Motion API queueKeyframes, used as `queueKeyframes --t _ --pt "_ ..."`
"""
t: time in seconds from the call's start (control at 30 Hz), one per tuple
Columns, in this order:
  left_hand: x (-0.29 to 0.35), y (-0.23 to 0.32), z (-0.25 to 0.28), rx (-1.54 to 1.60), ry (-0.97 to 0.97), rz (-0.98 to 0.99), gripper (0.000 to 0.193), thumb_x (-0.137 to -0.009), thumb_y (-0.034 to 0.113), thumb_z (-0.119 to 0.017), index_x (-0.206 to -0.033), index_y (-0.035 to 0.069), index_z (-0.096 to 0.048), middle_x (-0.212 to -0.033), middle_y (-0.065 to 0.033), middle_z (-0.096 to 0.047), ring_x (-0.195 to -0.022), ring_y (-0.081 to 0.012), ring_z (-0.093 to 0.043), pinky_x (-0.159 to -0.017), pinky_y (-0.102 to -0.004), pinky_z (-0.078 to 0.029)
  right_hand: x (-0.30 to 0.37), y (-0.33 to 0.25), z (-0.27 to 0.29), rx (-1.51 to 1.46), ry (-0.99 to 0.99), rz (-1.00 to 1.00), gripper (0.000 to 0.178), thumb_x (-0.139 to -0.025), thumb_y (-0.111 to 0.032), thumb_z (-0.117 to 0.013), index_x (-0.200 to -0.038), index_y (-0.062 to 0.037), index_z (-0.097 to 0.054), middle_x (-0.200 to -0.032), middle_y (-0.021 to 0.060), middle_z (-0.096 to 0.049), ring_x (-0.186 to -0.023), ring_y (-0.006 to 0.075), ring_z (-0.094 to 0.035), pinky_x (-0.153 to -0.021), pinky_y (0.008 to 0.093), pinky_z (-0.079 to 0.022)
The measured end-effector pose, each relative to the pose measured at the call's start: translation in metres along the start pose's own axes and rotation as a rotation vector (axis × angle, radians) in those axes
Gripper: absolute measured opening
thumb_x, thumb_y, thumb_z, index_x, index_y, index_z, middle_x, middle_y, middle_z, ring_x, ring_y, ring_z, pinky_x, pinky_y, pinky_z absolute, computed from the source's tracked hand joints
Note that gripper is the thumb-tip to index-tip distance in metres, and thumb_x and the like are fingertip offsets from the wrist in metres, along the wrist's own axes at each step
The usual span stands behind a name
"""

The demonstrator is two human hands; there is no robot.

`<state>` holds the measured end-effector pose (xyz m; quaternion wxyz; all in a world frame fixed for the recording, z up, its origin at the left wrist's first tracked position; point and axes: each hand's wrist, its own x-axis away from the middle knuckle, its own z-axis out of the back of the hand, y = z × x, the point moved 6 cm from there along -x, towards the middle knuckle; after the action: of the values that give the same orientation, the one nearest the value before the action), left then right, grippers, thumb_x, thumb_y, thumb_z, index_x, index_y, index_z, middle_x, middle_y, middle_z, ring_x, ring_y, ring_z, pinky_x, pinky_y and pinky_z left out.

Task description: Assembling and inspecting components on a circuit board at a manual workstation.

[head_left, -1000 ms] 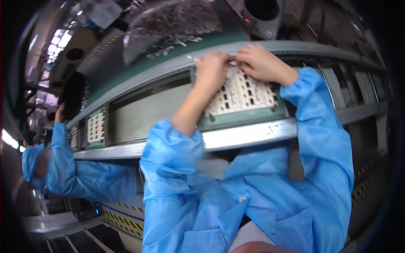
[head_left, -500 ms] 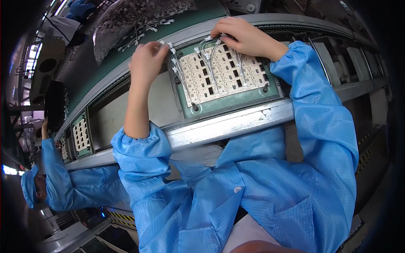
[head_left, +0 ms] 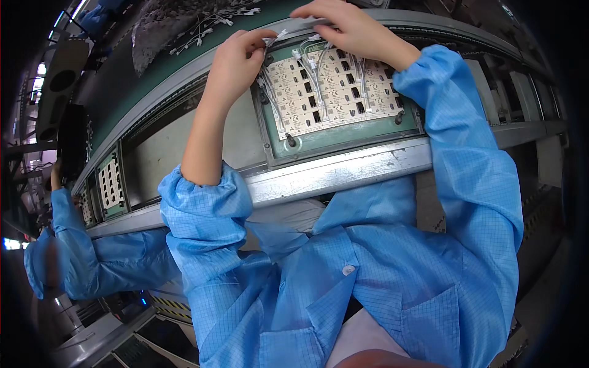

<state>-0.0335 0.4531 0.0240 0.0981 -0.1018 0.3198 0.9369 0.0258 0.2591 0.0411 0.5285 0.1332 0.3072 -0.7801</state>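
Observation:
A panel of white circuit boards [head_left: 334,116] lies in a green carrier [head_left: 343,140] on the rail in front of me. Thin white wires with small white plugs run across it in several bundles. At the panel's far left corner my left hand [head_left: 236,67] pinches a white wire connector [head_left: 269,42] between thumb and index finger. My right hand [head_left: 350,27] hovers over the far edge, its fingers stretched leftward and thumb apart, with nothing seen in them. Below its thumb are wire plugs [head_left: 314,39]; its palm hides part of the far right wires.
Beyond the rail, a clear bag of white connectors [head_left: 161,34] and loose wire leads [head_left: 205,29] lie on a green surface. A metal rail [head_left: 343,175] runs along the near side. Further left are another board carrier [head_left: 110,184] and a co-worker in blue [head_left: 123,264].
My right hand has moved up and left, its fingers spreading. My left hand has shifted right and away from me, along the panel's far left corner. The view has tilted slightly.

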Motion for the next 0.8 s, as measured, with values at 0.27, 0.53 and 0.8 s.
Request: queueKeyframes --t 0.27,0.53,0.8 --pt "0.009 -0.03 0.01 0.209 0.128 0.172 0.026 -0.09 0.01 -0.069 -0.116 0.007 -0.073 -0.088 -0.0062 -0.074 -0.082 -0.0134 -0.068 -0.077 -0.0291 -0.053 -0.04 -0.047 -0.033 -0.114 0.058 -0.148 0.044 -0.089 -0.004 -0.062 -0.133 -0.0004 -0.058 -0.099 0.0218 -0.072 -0.092 0.0383 -0.071 -0.08 0.0409 -0.056" --pt "-0.003 -0.028 -0.001 0.301 0.077 0.156 0.028 -0.087 0.013 -0.076 -0.114 0.009 -0.074 -0.091 -0.0039 -0.075 -0.08 -0.01 -0.066 -0.075 -0.0267 -0.053 -0.041 -0.002 -0.053 -0.181 0.084 -0.121 0.026 -0.093 -0.012 -0.063 -0.116 0.0005 -0.064 -0.098 0.0211 -0.072 -0.09 0.0362 -0.071 -0.078 0.0406 -0.055" --pt "-0.002 -0.019 0.001 0.148 0.12 0.15 0.034 -0.089 0.013 -0.073 -0.122 0.005 -0.071 -0.099 -0.0051 -0.075 -0.092 -0.0123 -0.07 -0.083 -0.0291 -0.053 -0.042 -0.019 -0.036 -0.292 0.113 -0.027 0.017 -0.096 -0.009 -0.058 -0.109 -0.0002 -0.064 -0.095 0.0214 -0.071 -0.092 0.0387 -0.07 -0.079 0.0457 -0.054"
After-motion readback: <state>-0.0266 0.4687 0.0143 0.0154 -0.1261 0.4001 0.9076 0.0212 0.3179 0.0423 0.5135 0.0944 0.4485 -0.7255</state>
